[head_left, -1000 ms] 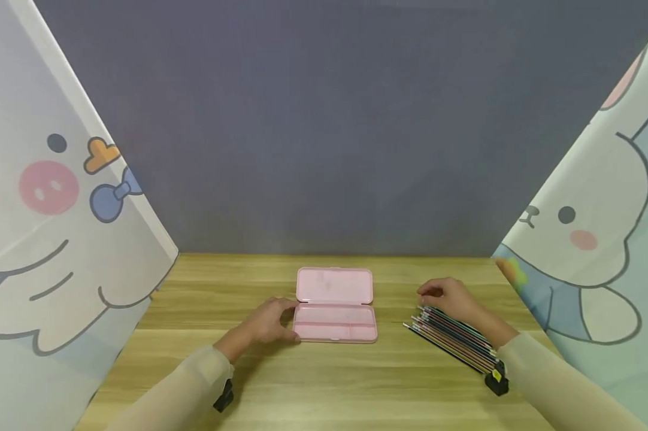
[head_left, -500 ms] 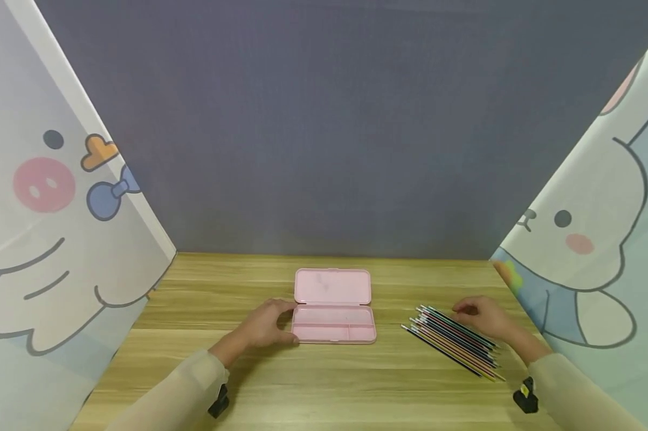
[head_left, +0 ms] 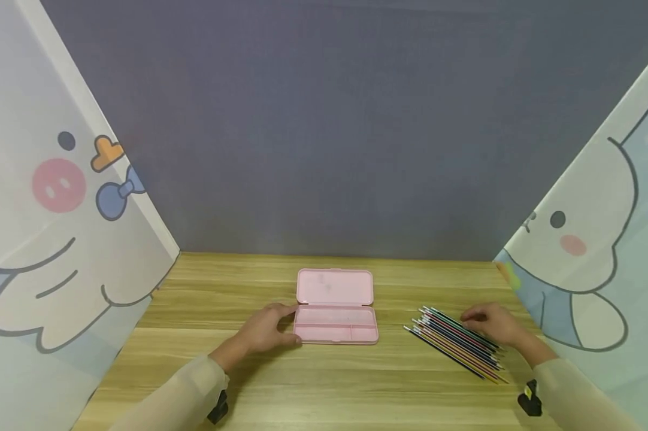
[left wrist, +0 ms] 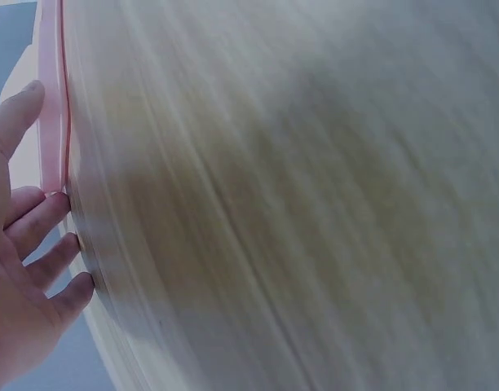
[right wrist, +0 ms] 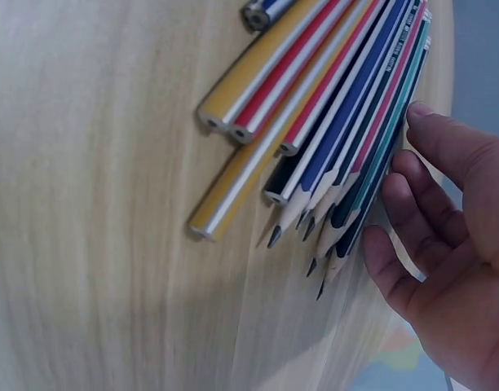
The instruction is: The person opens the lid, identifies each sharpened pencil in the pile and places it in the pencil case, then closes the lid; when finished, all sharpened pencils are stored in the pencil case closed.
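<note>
An opened pink pencil case (head_left: 324, 341) lies on the wooden table, its lid (head_left: 335, 286) folded back. My left hand (head_left: 267, 327) rests at the case's left end, thumb by the front corner and index finger near the hinge. In the left wrist view, that thumb lies against the case's pink side (left wrist: 54, 138), with the other fingers relaxed. Several pencils (head_left: 453, 344) lie in a slanting bundle to the right of the case. My right hand (head_left: 496, 323) is beside the bundle's right side, fingers loosely bent, nothing held. In the right wrist view, its fingertips are close to the green pencils (right wrist: 388, 134).
The case's tray has a long divider and a short cross wall. Some pencils show sharpened points, others flat ends. A dark grey panel (head_left: 324, 131) stands behind the table (head_left: 335, 389). Cartoon-printed panels flank it left and right.
My right hand has moved right and toward me, from the pencils' far ends to beside the bundle. The pencils' near ends are now uncovered. My left hand stays at the case.
</note>
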The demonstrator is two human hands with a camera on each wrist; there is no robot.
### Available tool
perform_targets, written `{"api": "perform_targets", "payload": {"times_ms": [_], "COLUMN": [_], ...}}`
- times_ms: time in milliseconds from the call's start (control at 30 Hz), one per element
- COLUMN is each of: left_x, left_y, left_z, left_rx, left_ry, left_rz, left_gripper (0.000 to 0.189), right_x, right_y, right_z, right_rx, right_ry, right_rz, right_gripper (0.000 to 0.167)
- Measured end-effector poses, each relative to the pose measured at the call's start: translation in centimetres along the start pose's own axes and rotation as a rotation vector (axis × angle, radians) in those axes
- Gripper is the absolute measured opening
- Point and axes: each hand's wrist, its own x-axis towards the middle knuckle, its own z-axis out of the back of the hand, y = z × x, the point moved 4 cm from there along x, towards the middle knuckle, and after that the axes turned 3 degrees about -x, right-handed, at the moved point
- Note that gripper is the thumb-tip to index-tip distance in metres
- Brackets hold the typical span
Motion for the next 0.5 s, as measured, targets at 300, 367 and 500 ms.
{"api": "perform_targets", "payload": {"times_ms": [300, 367, 500], "left_x": [-0.12, -0.11, -0.08], "left_y": [-0.03, 0.01, 0.07], "left_z": [-0.33, -0.33, -0.18], "left_rx": [0.008, 0.009, 0.005], "left_ry": [-0.014, -0.021, -0.025], "left_rz": [0.006, 0.004, 0.003], "left_gripper": [0.086, 0.086, 0.085], "right_x": [0.00, 0.06, 0.20], "right_y": [-0.36, -0.39, -0.05], "right_z": [-0.29, -0.32, -0.12], "right_rx": [0.004, 0.011, 0.017], "right_ry": [0.035, 0.047, 0.047], "right_rz": [0.011, 0.018, 0.062], "right_gripper": [0.012, 0.012, 0.010]}}
